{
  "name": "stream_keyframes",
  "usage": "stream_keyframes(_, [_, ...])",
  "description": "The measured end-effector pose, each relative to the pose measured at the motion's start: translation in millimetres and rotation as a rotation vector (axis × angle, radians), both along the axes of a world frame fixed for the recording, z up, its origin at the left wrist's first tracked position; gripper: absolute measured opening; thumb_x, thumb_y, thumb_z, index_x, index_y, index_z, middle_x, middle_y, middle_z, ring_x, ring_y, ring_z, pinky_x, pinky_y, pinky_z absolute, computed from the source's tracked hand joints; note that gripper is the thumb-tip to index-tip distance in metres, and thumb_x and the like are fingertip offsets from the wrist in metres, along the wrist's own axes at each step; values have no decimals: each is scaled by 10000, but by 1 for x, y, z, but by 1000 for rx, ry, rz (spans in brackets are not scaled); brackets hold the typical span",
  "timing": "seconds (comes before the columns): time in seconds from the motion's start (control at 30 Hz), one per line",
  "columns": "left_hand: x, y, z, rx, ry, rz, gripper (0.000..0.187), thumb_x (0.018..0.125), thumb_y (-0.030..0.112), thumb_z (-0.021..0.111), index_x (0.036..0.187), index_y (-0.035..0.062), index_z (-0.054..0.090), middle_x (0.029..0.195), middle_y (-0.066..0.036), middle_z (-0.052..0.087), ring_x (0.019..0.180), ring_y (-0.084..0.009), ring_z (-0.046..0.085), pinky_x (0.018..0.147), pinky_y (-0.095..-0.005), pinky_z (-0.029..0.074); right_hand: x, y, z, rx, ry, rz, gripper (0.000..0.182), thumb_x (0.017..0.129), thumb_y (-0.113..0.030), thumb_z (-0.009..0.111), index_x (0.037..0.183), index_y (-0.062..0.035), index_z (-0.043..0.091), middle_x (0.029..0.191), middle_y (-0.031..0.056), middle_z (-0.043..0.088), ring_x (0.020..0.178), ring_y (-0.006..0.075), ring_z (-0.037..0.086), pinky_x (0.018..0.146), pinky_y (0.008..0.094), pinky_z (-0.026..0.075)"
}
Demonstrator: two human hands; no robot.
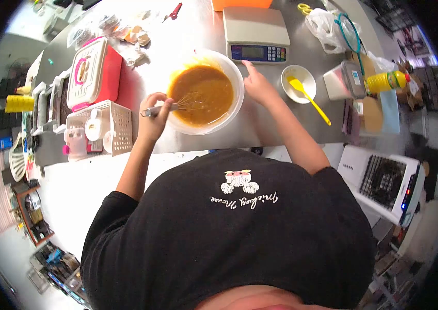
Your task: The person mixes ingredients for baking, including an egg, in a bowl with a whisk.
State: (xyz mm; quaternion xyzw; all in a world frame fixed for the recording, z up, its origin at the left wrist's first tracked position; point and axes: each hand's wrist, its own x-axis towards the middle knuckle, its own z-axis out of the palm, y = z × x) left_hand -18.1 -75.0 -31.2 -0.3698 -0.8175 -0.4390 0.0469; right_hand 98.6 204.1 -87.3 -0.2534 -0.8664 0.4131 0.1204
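My left hand [156, 114] is closed round the metal handle of a whisk [184, 104], at the left side of a large translucent bowl [237, 85]. The whisk's wires dip into a brown-orange batter [208, 90] in the bowl. My right hand [258, 85] is by the bowl's right rim, below the scale, with its index finger stretched out and nothing seen in it. To its right, a yellow spatula [309, 101] leans in a small white bowl [287, 84].
A digital scale [255, 31] stands behind the bowl. On the left are a red and white box [113, 72] and a perforated basket [122, 129]. Eggshells [136, 35] lie at the back left. A lidded tub [336, 82] and a yellow bottle [384, 81] are at the right.
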Motion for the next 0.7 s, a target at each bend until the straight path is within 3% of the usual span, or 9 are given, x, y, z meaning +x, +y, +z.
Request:
stream_keyframes(0.07, [-3,-11,-27,105,-380,177,244,815,244,646,852,6,608,813,-81,598,744,-160,545,682,-275,429,19,20,8,-4,5,63,469,825,-105,403,1284,-196,437,1034,237,575,879,340,593,780,393,447])
stream_keyframes(0.13, [0,-20,-27,38,-491,246,276,804,264,661,888,7,604,860,-88,579,806,-153,529,705,-274,427,42,36,19,-4,-65,181,474,815,-71,403,1271,-190,451,994,225,586,816,323,592,748,373,447])
stream_keyframes(0.27, [36,-18,-25,39,-333,477,342,804,287,664,999,20,577,911,-100,560,860,-140,508,716,-264,422,77,66,19,29,-10,313,464,799,-75,418,1245,-186,483,852,189,591,705,263,577,689,345,448])
stream_keyframes(0.33, [60,-12,-27,201,-665,565,436,816,367,636,1143,106,512,1094,-71,539,1022,-158,484,814,-312,401,91,76,31,4,-250,357,436,777,-94,429,1185,-209,533,870,177,614,717,293,591,670,387,460])
stream_keyframes(0.37, [73,-7,-22,181,-818,597,526,821,374,622,1241,124,426,1175,-60,513,1084,-167,463,830,-329,396,96,78,35,10,-280,375,413,773,-104,433,1155,-196,560,772,150,604,656,259,570,642,371,457])
stream_keyframes(0.6, [142,14,-24,250,-854,666,596,819,360,624,1301,121,367,1272,-74,458,1120,-169,452,840,-351,401,109,96,34,20,-383,649,384,772,-92,414,1099,-179,597,742,118,598,667,230,573,642,348,447])
stream_keyframes(0.7, [158,15,-45,242,-855,732,600,816,337,624,1305,109,362,1198,-92,475,1071,-177,476,825,-359,420,114,102,29,-44,-155,745,404,761,-42,393,1091,-157,597,683,100,554,645,216,545,637,335,433])
